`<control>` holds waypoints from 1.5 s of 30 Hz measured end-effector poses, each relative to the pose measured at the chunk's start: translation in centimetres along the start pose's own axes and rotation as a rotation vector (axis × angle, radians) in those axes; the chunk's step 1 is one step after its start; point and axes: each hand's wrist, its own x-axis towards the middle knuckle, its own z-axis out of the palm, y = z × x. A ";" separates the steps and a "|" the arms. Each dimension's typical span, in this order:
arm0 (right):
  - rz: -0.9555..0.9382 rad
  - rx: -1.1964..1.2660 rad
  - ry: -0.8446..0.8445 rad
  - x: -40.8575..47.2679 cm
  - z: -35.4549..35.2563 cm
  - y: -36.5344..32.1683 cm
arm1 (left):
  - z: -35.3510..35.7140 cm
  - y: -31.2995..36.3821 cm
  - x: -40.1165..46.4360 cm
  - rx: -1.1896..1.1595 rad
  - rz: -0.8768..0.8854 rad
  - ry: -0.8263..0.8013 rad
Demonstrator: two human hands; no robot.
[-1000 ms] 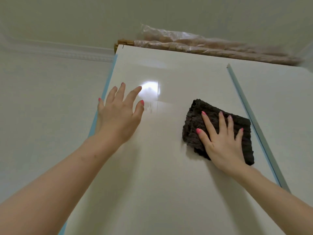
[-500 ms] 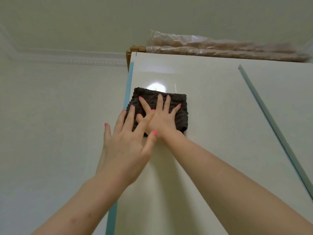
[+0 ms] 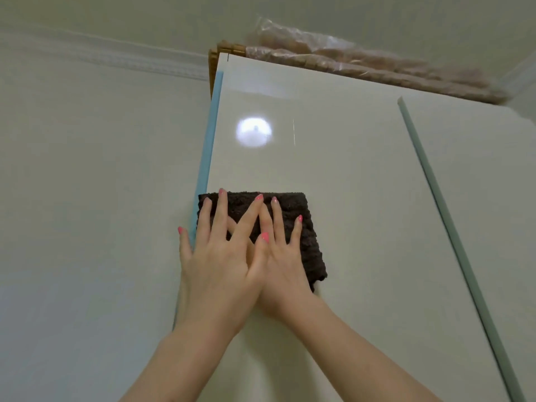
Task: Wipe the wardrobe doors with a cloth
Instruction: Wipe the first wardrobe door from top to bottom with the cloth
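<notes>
Glossy door (image 3: pixel 333 175) carries the cloth (image 3: pixel 293 216), half hidden under flat left hand (image 3: pixel 220 268) overlapping right hand (image 3: pixel 285 268), fingers splayed toward twelve o'clock.

Bare forearms, no sleeves. Pink polish on nails of left hand (image 3: pixel 216 268) and right hand (image 3: pixel 282 265). No jewellery seen.

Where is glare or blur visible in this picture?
Head view: a round glare spot shines on the glossy wardrobe door above the dark cloth; the plastic-wrapped bundle on top looks smeared; both hands appear sharp.
</notes>
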 end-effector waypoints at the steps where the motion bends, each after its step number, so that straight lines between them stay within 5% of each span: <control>1: 0.000 -0.004 -0.023 0.3 -0.5 0.8 | 0.3 0.4 -0.3 -0.005 0.003 -0.006; 8: 0.329 0.089 -0.107 -0.5 -3.2 11.6 | 0.7 1.7 -0.9 0.008 -0.026 0.004; 15: 0.395 0.092 -0.075 -3.0 -3.5 20.5 | 2.2 3.6 -0.9 0.022 -0.079 0.018; 28: 0.420 0.181 -0.082 -3.8 -3.0 21.2 | 2.2 6.7 -1.9 0.042 -0.033 0.033; 37: 0.468 0.137 -0.012 -13.4 -1.7 19.4 | 2.5 6.3 -4.0 0.066 -0.049 -0.027; 45: 0.386 0.075 -0.068 -9.2 -1.8 13.8 | 2.1 5.2 -4.5 0.084 -0.037 -0.060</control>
